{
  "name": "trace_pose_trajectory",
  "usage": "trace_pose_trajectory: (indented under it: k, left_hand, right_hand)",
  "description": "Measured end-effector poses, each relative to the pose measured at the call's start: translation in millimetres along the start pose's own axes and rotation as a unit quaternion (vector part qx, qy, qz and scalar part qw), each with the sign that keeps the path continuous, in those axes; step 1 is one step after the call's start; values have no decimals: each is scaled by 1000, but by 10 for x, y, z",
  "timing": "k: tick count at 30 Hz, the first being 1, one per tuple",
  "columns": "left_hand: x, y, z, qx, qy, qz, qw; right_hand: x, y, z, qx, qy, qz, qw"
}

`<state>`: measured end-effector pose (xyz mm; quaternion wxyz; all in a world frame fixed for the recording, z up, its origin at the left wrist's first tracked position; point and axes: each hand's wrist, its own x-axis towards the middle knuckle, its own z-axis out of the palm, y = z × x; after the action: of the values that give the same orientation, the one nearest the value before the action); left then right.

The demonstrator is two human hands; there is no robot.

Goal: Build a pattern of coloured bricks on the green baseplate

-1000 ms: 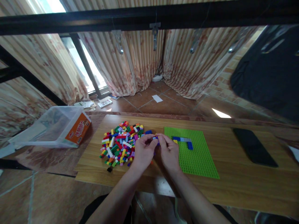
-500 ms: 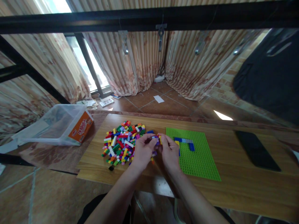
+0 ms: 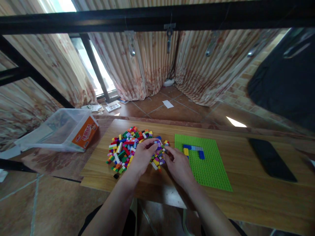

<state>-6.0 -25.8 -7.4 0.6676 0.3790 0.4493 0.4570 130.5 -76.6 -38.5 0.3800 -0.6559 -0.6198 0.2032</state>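
A pile of small coloured bricks (image 3: 126,147) lies on the wooden table (image 3: 246,193). My left hand (image 3: 140,156) rests on the pile's right side, fingers curled, its tips pinching a small purple brick (image 3: 156,143). Just right of it, my right hand (image 3: 179,165) has its fingers bent down into loose bricks at the pile's edge; what they grip is hidden. A green baseplate (image 3: 209,170) lies just right of my hands. It carries a short row of blue, grey and yellow bricks (image 3: 194,149) near its far left corner.
A clear plastic box with an orange label (image 3: 61,131) stands off the table's left end. A black phone (image 3: 272,159) lies at the table's right. A black bar (image 3: 157,18) crosses overhead, with curtains behind and a dark garment (image 3: 283,78) hanging at right.
Both hands have dropped from holding a small brick together above the table down onto the right side of the pile. The right hand drew back toward me.
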Motion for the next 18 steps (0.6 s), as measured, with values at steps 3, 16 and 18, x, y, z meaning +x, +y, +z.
trace_pose_trajectory:
  k: [3,16,18]
  left_hand:
    - [-9,-5,6,22,0,7,1000]
    - [-99,-170,260,-115,-17,-23,993]
    - [-102,-192,275,-107,3,-17,994]
  right_hand:
    - [16,-44,-57,53,29,4,998]
    - [108,-126,48,216,126,40,968]
    - [115,-126,64,198,131,31,971]
